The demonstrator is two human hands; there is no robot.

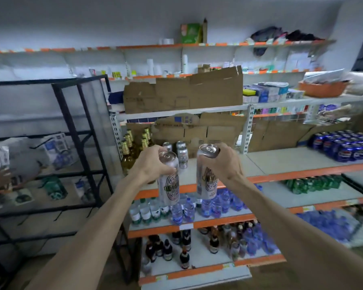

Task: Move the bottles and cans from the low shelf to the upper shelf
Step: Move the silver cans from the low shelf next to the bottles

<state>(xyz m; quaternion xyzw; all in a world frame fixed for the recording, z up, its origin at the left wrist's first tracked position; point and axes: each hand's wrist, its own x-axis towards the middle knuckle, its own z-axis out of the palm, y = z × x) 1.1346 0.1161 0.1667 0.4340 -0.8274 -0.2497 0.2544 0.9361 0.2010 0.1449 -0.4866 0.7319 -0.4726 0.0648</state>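
Note:
My left hand (pixel 153 162) grips a tall silver can (pixel 169 185) near its top, held upright. A second silver can (pixel 206 176) of the same kind is in my right hand (pixel 226 162), fingers wrapped over its rim. Both cans hang in front of the upper shelf (pixel 281 162) at its orange front edge. On that shelf behind my hands stand three silver cans (pixel 182 153) and several gold-capped glass bottles (pixel 132 147). The low shelf (pixel 199 259) near the floor holds several dark bottles (pixel 184 257).
Small water bottles (pixel 189 210) fill the shelf between. Blue cans (pixel 344 145) stand on the upper shelf at the right. Flattened cardboard (pixel 182 95) leans above. A black metal rack (pixel 78 143) stands to the left. Green bottles (pixel 310 184) sit at the right.

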